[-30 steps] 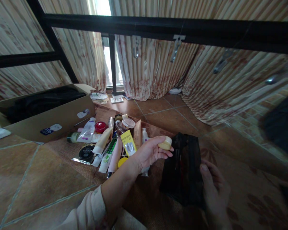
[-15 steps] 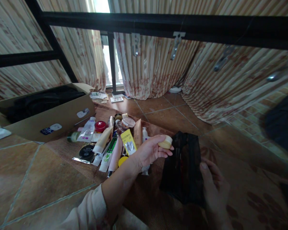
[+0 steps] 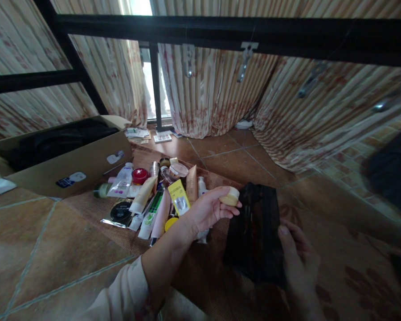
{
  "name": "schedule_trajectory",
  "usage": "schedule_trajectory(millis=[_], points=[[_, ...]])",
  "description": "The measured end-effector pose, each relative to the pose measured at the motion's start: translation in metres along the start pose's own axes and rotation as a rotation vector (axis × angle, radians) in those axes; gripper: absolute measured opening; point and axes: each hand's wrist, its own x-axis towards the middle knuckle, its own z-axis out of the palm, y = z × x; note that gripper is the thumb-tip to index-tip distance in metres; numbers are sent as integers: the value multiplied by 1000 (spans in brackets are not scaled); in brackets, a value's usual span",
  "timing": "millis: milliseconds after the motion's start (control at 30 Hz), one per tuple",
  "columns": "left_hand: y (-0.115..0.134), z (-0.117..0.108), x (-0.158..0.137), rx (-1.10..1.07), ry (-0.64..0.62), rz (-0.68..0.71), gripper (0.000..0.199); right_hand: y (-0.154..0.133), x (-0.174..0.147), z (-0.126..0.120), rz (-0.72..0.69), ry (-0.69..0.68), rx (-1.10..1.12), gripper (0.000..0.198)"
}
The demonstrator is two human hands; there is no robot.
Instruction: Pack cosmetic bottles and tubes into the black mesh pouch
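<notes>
My left hand (image 3: 211, 209) is closed around a small pale-yellow cosmetic jar (image 3: 230, 196), with the thumb on its top and fingers beneath. The jar is at the upper left edge of a black pouch (image 3: 254, 236), whose dark inside shows little. On the pouch's right side, my right hand (image 3: 299, 249) grips its edge between thumb and fingers. Left of my left wrist lies a pile of cosmetics: a yellow box (image 3: 179, 198), a red jar (image 3: 140, 176), a green-and-white tube (image 3: 152, 214), a black round compact (image 3: 120, 211) and several other tubes.
An open cardboard box (image 3: 73, 171) with black material inside stands at the left. The cosmetics lie on a brown mat (image 3: 96, 218) over floor tiles. Papers (image 3: 137, 133) lie beside the box. Curtains (image 3: 203, 98) and a dark metal bar (image 3: 220, 33) run across the back.
Almost nothing differs. My left hand with the jar has shifted very slightly, and the right hand keeps its grip on the pouch.
</notes>
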Motion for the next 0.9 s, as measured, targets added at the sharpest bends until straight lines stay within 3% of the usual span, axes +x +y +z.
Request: schedule_trajectory(millis=[900], points=[[-1,0,0,29,-5,30,25,0,1,0,16,-3,7,46]])
